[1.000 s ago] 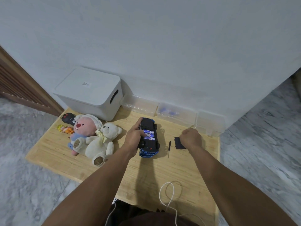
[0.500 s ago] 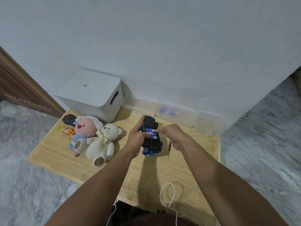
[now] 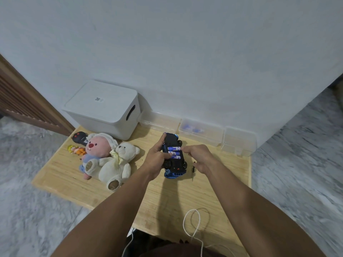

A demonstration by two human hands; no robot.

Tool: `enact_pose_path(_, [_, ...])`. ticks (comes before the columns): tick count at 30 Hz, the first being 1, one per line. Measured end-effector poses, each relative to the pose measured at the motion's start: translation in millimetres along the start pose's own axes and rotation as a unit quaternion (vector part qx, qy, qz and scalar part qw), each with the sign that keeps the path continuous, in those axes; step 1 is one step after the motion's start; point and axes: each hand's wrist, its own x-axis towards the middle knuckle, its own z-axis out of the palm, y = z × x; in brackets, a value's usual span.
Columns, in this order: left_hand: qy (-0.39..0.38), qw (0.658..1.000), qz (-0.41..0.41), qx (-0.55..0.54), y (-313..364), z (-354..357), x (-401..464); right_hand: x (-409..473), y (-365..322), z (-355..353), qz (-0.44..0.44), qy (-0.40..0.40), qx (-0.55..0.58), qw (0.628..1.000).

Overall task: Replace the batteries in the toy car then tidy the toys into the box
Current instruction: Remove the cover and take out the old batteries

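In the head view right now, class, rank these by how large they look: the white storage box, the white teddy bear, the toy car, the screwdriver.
1. white storage box
2. white teddy bear
3. toy car, partly hidden by the left hand
4. screwdriver, mostly hidden, clearly smallest

The blue toy car (image 3: 173, 157) is lying upside down at the centre of the frame, its dark underside facing up and its blue body showing at the near end. Its battery bay is standing open, showing three blue-and-white batteries (image 3: 174, 153) side by side. The white box (image 3: 104, 109) is sitting closed in the upper left. Just below it, a pink plush (image 3: 96, 151), a white teddy bear (image 3: 116, 164), a small orange doll (image 3: 76, 150) and a black remote (image 3: 79, 139) are lying together on the worktop (image 3: 167, 201).
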Motion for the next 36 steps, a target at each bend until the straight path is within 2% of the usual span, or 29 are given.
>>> enact_pose_path(5, [0.001,1.0,-0.019,0.001,-5.7,-2.9,-1.8,-4.2,-3.5,4.2,-0.102,0.001,-0.032,0.994])
enact_pose_path(9, [0.004,1.0,-0.023,-0.006,-9.1,-2.7,0.1,-3.5,-3.1,6.8,-0.162,0.035,-0.054,0.985])
enact_pose_path(13, [-0.002,1.0,-0.016,0.007,-7.2,-2.5,1.7,-4.2,-8.2,5.9,-0.166,0.062,0.029,0.984])
enact_pose_path(16, [-0.008,1.0,-0.019,0.008,-5.2,-0.7,2.6,-9.4,-16.1,3.2,-0.148,0.044,0.114,0.981])
enact_pose_path(19, [-0.01,1.0,-0.022,-0.001,-2.4,2.2,4.1,-11.7,-23.4,1.9,-0.119,0.032,0.13,0.984])
enact_pose_path(21, [-0.017,1.0,-0.023,0.001,-0.1,4.6,3.5,-12.6,-27.3,2.5,-0.091,0.012,0.093,0.991])
enact_pose_path(24, [-0.028,0.999,-0.02,0.014,1.9,5.5,1.5,-14.5,-29.7,2.1,-0.074,-0.029,-0.061,0.995])
enact_pose_path(27, [-0.052,0.998,-0.015,0.03,2.4,4.6,-0.2,-10.2,-27.9,0.9,-0.103,-0.05,-0.233,0.966])
enact_pose_path(36, [-0.047,0.993,0.032,0.103,3.2,10.6,-2.2,-11.4,-40.6,2.5,-0.111,-0.03,-0.342,0.933])
